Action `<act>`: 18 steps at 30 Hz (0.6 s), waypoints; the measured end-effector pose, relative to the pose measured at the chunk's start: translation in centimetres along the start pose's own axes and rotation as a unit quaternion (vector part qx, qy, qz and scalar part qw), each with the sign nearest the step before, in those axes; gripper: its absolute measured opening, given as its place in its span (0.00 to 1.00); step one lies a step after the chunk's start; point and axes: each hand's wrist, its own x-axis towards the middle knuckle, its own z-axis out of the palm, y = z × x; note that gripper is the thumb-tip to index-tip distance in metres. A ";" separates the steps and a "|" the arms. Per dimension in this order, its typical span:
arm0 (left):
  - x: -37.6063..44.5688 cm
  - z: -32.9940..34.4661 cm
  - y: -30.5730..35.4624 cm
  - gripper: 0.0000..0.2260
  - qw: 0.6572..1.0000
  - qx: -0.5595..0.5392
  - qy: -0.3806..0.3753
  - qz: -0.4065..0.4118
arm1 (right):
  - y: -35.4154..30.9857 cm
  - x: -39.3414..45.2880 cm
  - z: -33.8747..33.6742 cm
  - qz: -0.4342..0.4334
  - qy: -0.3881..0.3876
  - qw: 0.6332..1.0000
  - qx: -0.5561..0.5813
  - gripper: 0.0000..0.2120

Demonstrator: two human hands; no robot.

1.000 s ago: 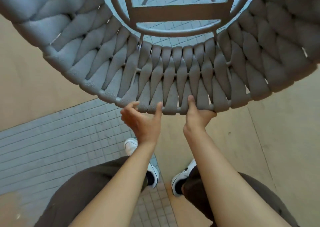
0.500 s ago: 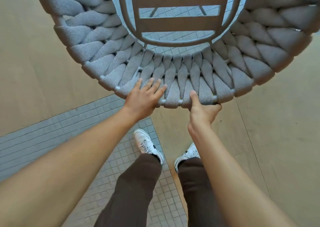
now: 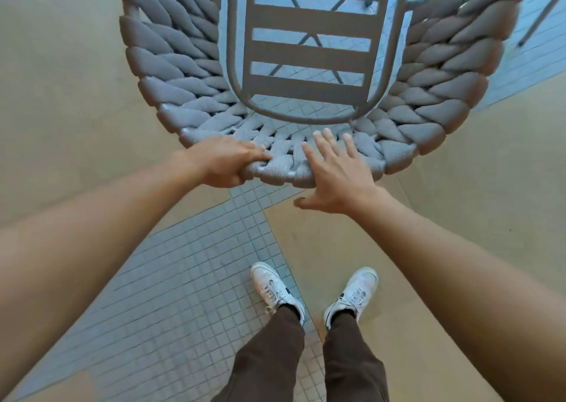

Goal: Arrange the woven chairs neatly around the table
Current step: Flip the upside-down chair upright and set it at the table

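My left hand (image 3: 228,164) is clamped on the top rail of the woven chair (image 3: 171,64): fingers curled over the grey rope weave at the back's near edge, thumb tucked underneath. My right hand (image 3: 335,172) is splayed flat, fingers spread apart and lying on the weave just right of the left; its thumb sticks out below the rail, gripping nothing. It's a bit motion-blurred, so I can't say how firmly the palm bears on the rope.

The chair sits directly in front of me, its curved back wrapping round on both sides. The slatted seat (image 3: 309,55) is bare, with floor visible through the gaps. Crossed thin legs (image 3: 309,38) show through the slats beyond, probably the table's. Another thin leg (image 3: 539,18) angles in at far right.

The floor is a strip of small grey-blue tiles (image 3: 171,279) between tan slabs (image 3: 61,80). My white sneakers (image 3: 274,288) stand well back from the chair, the left one on tile and the right on tan.
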 end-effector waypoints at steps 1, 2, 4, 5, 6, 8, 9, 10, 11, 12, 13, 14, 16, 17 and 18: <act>0.1 -1.2 -1.1 0.31 1.000 -0.003 -0.008 0.003 | -0.5 0.9 -0.5 0.004 0.001 1.000 -0.009 0.52; 0.3 -2.5 -2.1 0.30 1.000 -0.001 -0.015 0.003 | -0.8 1.8 -1.2 0.011 0.019 1.000 -0.009 0.46; 0.8 -4.9 -4.1 0.29 1.000 0.018 -0.015 0.007 | -1.1 3.1 -3.0 0.042 0.064 0.997 -0.004 0.35; 1.1 -6.1 -5.0 0.28 1.000 0.018 -0.011 0.012 | -1.3 3.8 -4.2 0.058 0.073 0.996 -0.009 0.32; 1.4 -7.1 -5.8 0.27 1.000 0.013 -0.006 0.014 | -1.3 4.5 -5.4 0.071 0.074 0.995 -0.017 0.31; 2.4 -8.9 -7.2 0.24 1.000 0.011 0.013 0.008 | -1.1 6.1 -7.5 0.098 0.077 0.992 -0.024 0.31; 3.0 -9.6 -7.7 0.24 1.000 0.016 0.023 0.005 | -1.0 6.9 -8.3 0.108 0.080 0.991 -0.022 0.31; 3.5 -10.3 -8.1 0.23 0.999 0.020 0.030 0.004 | -0.8 7.5 -8.9 0.114 0.079 0.990 -0.020 0.32; 4.0 -10.8 -8.4 0.22 0.999 0.023 0.029 0.006 | -0.7 8.1 -9.4 0.119 0.077 0.990 -0.020 0.33; 4.3 -11.2 -8.7 0.21 0.999 0.028 0.023 0.011 | -0.6 8.5 -9.7 0.124 0.073 0.989 -0.021 0.33; 4.7 -11.3 -9.1 0.21 0.999 0.032 0.018 0.019 | -0.5 8.7 -9.9 0.125 0.067 0.990 -0.023 0.32; 4.8 -11.3 -9.3 0.22 0.999 0.037 0.014 0.030 | -0.5 8.6 -9.9 0.124 0.062 0.990 -0.026 0.31; 5.1 -11.0 -10.0 0.23 0.998 0.042 0.015 0.045 | -0.4 8.6 -10.0 0.118 0.059 0.991 -0.034 0.30; 5.3 -11.1 -10.3 0.23 0.998 0.043 0.016 0.049 | -0.3 8.7 -10.1 0.114 0.060 0.991 -0.035 0.30; 5.5 -11.1 -10.5 0.23 0.998 0.045 0.016 0.052 | -0.1 8.9 -10.3 0.111 0.058 0.991 -0.035 0.30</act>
